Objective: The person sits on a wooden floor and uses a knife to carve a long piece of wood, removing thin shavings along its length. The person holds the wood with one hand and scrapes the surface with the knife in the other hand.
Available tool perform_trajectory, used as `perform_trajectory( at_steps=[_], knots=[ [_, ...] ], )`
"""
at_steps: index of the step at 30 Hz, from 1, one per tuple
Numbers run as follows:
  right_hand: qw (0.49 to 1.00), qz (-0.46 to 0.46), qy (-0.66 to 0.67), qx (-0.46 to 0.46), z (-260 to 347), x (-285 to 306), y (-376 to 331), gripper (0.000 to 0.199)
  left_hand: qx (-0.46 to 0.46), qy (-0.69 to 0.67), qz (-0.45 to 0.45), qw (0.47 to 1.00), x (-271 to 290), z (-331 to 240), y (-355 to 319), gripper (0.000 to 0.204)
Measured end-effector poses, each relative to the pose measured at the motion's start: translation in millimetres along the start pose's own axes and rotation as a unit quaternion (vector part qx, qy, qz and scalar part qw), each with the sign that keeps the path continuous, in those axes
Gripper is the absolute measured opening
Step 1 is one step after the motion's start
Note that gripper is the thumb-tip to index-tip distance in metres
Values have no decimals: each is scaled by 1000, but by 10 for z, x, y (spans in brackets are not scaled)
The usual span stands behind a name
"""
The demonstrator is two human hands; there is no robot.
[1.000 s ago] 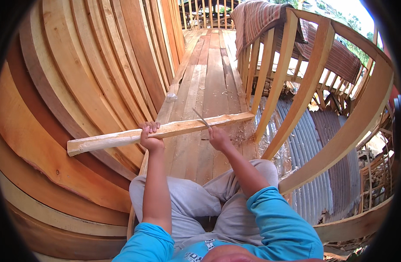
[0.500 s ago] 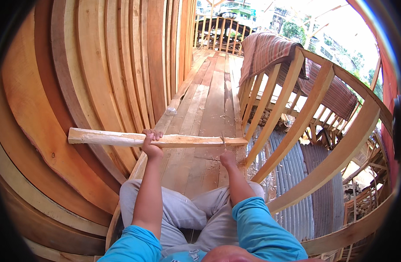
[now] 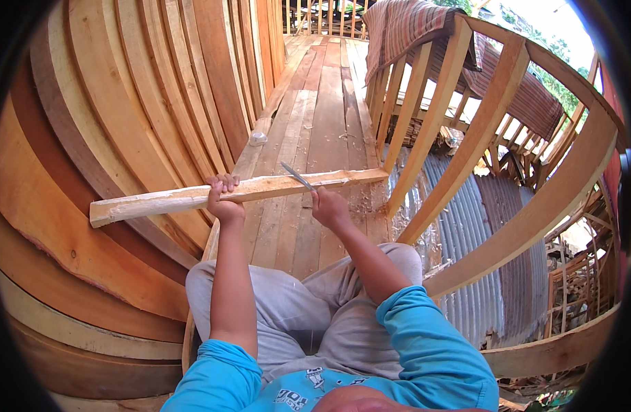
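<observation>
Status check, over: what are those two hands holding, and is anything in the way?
Left hand gripping timber. Right hand holding knife, blade over timber, contact unclear. Timber's right end near railing post; no obstruction seen at blade.

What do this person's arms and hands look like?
Bright turquoise-blue cloth sleeves cover the upper arms, bunched near the elbows, leaving the forearms uncovered. The left hand and right hand are bare: no gloves, watch or cables show.
</observation>
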State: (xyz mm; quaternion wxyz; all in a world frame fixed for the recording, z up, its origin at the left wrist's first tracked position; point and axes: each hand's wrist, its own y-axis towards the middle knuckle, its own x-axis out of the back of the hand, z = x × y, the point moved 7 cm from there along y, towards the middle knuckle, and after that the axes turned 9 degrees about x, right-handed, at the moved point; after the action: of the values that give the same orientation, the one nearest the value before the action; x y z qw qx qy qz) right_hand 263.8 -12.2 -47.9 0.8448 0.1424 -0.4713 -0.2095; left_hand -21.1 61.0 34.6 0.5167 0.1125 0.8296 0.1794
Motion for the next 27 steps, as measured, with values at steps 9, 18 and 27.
perform_trajectory(
  at_steps=[9,18,27],
  knots=[
    [1000,5,19,6,-142,-91,-19,37,1,-2,-4,1000,-110,61,-56,18],
    [1000,10,5,-18,-8,84,-3,40,3,7,6,1000,-57,108,-7,16],
    [997,54,-32,-48,-939,21,36,46,11,7,2,1000,-134,199,3,18]
  ],
)
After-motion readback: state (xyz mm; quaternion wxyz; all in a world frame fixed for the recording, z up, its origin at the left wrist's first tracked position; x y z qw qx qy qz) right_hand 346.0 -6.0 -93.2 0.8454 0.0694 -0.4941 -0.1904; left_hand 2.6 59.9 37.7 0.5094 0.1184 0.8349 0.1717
